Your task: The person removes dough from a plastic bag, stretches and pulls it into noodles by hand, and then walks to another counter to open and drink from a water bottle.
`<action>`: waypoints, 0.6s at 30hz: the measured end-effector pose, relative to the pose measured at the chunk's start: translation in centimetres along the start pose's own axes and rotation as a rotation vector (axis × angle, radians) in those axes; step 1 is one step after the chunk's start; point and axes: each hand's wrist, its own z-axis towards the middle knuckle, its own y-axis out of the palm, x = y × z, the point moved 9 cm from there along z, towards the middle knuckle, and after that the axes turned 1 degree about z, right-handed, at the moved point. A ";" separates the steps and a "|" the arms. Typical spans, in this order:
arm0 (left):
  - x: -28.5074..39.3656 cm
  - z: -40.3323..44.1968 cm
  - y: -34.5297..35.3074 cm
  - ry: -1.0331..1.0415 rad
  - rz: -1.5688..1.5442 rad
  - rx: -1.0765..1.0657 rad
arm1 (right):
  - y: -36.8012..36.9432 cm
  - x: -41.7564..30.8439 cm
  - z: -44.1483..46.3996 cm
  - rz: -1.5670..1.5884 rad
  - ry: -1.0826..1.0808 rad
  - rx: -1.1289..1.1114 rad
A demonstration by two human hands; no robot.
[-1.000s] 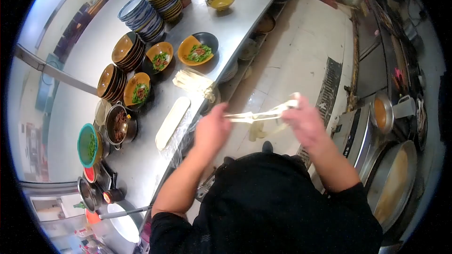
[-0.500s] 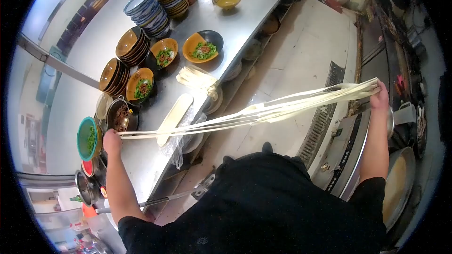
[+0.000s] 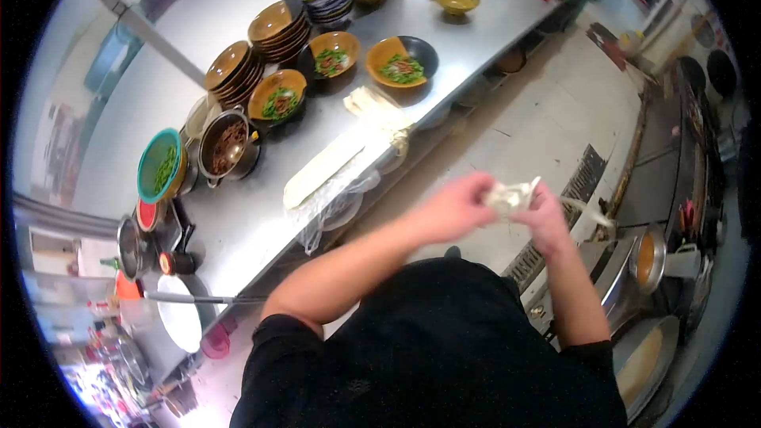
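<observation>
holding bunched dough [image 3: 511, 197] btwn both hands [image 3: 453, 210] [image 3: 548, 222], w/ strand [image 3: 587, 210] at r.

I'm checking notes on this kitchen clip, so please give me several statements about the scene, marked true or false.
1. The left hand and right hand hold pale, thin dough strands. True.

2. The round turquoise bowl contains red sauce. False: the round turquoise bowl contains green vegetables.

3. A long, flat, pale dough strip lies on the silver metal counter. True.

4. The round yellow patterned bowl is on the floor. False: the round yellow patterned bowl stands on the counter.

5. Three round orange-and-black bowls hold green garnish. True.
</observation>
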 end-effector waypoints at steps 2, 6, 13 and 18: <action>0.4 0.0 1.9 0.114 0.161 0.011 | 1.5 3.1 0.8 0.092 0.069 0.023; -3.5 -2.2 1.2 0.046 0.368 -0.049 | 2.1 3.8 0.8 -0.005 0.066 0.112; -22.4 -14.3 -24.1 -0.494 0.872 1.061 | 5.1 2.8 -0.9 -0.177 0.055 0.128; -26.6 -22.6 -31.3 -0.952 0.848 1.242 | 5.9 3.1 -1.4 -0.190 0.098 0.082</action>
